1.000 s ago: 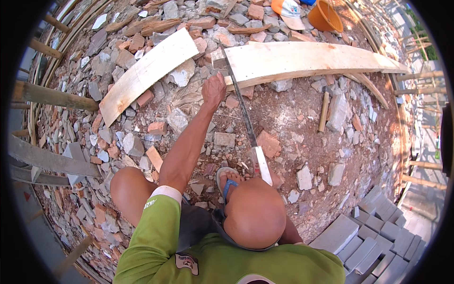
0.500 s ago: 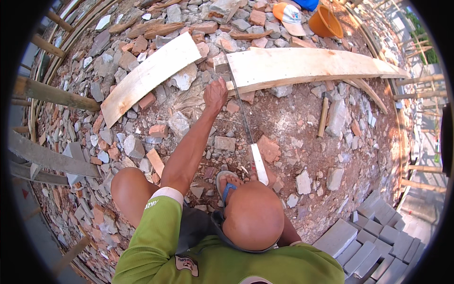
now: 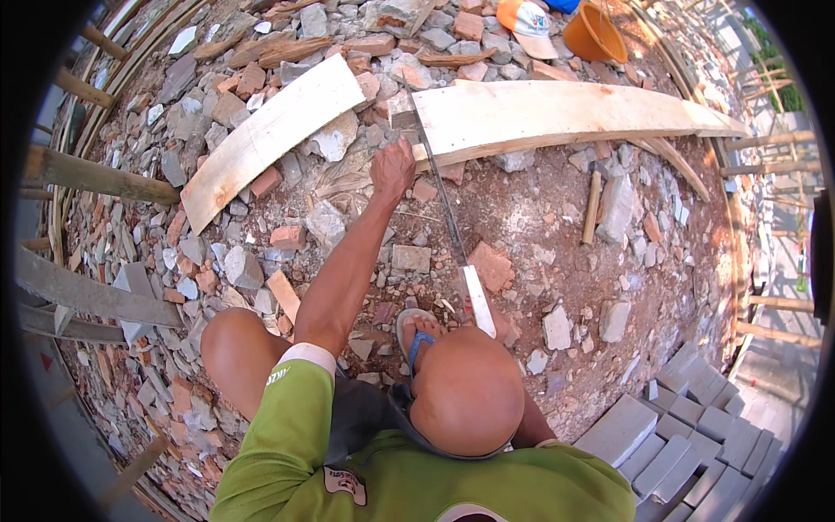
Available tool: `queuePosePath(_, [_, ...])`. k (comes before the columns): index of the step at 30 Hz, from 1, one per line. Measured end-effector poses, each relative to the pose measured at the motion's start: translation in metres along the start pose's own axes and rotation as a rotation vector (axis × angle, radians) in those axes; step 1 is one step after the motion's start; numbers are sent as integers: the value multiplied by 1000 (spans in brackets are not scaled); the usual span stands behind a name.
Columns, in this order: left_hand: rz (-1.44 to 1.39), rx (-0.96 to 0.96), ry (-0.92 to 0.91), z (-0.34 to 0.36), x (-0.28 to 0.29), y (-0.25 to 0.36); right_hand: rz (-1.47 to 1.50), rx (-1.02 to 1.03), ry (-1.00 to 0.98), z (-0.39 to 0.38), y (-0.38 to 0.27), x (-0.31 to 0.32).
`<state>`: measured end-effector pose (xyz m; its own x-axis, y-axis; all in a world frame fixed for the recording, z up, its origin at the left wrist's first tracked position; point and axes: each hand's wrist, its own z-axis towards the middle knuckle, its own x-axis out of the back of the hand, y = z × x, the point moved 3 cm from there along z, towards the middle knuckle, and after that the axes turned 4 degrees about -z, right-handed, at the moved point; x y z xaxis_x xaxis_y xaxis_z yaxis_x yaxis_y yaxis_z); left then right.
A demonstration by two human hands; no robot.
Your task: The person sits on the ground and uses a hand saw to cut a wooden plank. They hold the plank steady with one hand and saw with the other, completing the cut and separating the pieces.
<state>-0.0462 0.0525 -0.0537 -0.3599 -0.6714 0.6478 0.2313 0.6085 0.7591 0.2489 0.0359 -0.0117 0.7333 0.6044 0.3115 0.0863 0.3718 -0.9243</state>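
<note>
A handsaw [image 3: 446, 209] with a white handle [image 3: 478, 300] stretches from beside my right knee up to the left end of a pale, nailed wooden beam [image 3: 539, 113]. Its blade crosses the beam close to that end. My right hand [image 3: 502, 320] is at the handle, closed on it, mostly hidden by the handle and knee. My left hand [image 3: 393, 170] is a fist just left of the blade, closed at the end of a small piece of wood [image 3: 420, 153] under the beam; its fingertips are hidden. A loose pale board [image 3: 274, 139] rests on rubble to the left.
Broken brick and stone cover the ground. A hammer [image 3: 592, 204] lies right of the saw. Grey blocks [image 3: 687, 435] are stacked at lower right. An orange bucket [image 3: 595, 33] and a cap [image 3: 527, 28] sit at the far side. Wooden poles [image 3: 104, 174] jut in from the left.
The handsaw has shifted slightly along its line at the beam's end. My left hand keeps its place by the wood. The whole view has moved a little.
</note>
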Motion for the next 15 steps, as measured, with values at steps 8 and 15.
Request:
queuePosePath(8, [35,-26,10,1,-3,-11,32,-51,38,60,-7,-17])
queuePosePath(15, [29,-17,11,0,1,4,-62,-34,18,-38,-3,25])
